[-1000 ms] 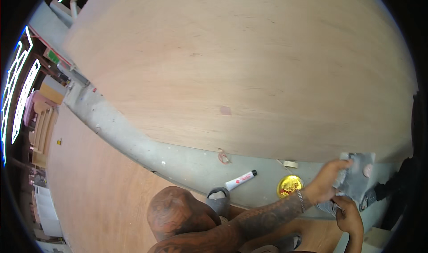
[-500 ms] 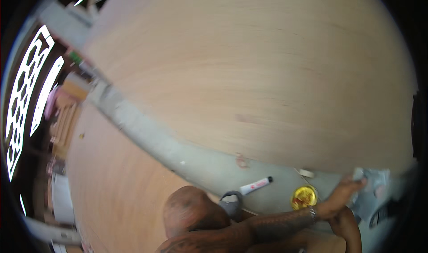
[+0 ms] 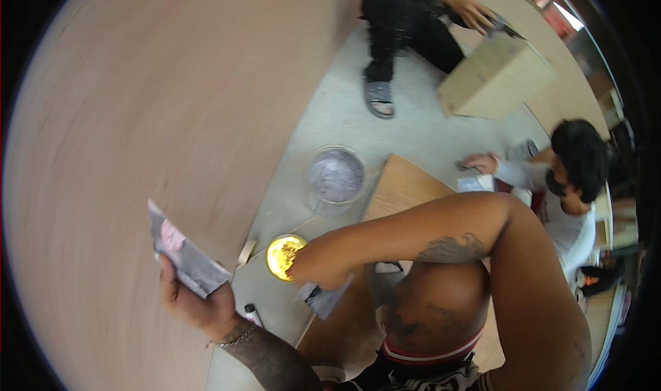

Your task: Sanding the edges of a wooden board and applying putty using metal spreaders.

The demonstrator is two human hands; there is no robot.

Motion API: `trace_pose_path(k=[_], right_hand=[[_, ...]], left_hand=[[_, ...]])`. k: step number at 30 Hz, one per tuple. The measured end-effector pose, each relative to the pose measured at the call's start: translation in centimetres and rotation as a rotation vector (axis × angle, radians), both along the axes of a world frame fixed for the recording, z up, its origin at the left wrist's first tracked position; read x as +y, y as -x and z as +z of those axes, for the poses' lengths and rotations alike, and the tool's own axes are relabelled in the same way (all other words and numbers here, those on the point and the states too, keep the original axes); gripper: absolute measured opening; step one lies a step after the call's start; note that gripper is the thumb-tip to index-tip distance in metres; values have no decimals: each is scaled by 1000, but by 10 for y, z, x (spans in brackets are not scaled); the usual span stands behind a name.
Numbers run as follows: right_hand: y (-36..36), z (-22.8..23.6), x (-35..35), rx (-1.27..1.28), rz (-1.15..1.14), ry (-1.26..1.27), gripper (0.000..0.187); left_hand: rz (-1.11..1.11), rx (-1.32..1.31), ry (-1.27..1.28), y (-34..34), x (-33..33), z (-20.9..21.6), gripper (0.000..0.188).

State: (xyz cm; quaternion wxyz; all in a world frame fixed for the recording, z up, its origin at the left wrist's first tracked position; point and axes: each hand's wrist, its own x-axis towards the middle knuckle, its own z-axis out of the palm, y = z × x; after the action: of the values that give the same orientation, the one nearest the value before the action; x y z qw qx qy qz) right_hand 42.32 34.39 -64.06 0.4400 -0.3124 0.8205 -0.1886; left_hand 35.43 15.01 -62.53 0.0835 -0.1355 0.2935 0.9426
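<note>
My left hand point(image 3: 200, 307) grips a flat grey plate point(image 3: 200, 270) by its lower edge. A smear of pink paste point(image 3: 172, 237) lies on the plate, which is tilted up over the big wooden panel point(image 3: 124, 136). My right hand point(image 3: 320, 263) is bent down at the rim of a yellow tub point(image 3: 284, 250) with brownish bits inside. A grey flat piece point(image 3: 327, 300) juts out under this hand, seemingly held in it; the fingertips are partly hidden. Near my left wrist is a tube with a black cap point(image 3: 250, 310).
A clear bucket point(image 3: 336, 174) with greyish contents stands beyond the tub. A small pale block point(image 3: 246, 252) sits at the panel's edge. One person point(image 3: 571, 177) crouches at right; another's hand point(image 3: 471, 9) rests by a wooden box point(image 3: 496, 74). A wooden board point(image 3: 406, 184) lies near my knee.
The view has swung right, bringing two people, the bucket and the box into sight. My left hand has come away from my right with the plate; my right hand is now at the yellow tub.
</note>
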Motion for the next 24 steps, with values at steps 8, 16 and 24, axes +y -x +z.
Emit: trace_pose_path(k=[8,16,24], right_hand=[[-5,-10,7,72,23,-13,37],[24,-6,-11,172,164,-18,39],[72,33,-67,428,104,70,30]], left_hand=[[-70,61,73,-5,9,8,33],[-354,308,102,29,-8,78,36],[-716,597,354,62,-93,180,43]])
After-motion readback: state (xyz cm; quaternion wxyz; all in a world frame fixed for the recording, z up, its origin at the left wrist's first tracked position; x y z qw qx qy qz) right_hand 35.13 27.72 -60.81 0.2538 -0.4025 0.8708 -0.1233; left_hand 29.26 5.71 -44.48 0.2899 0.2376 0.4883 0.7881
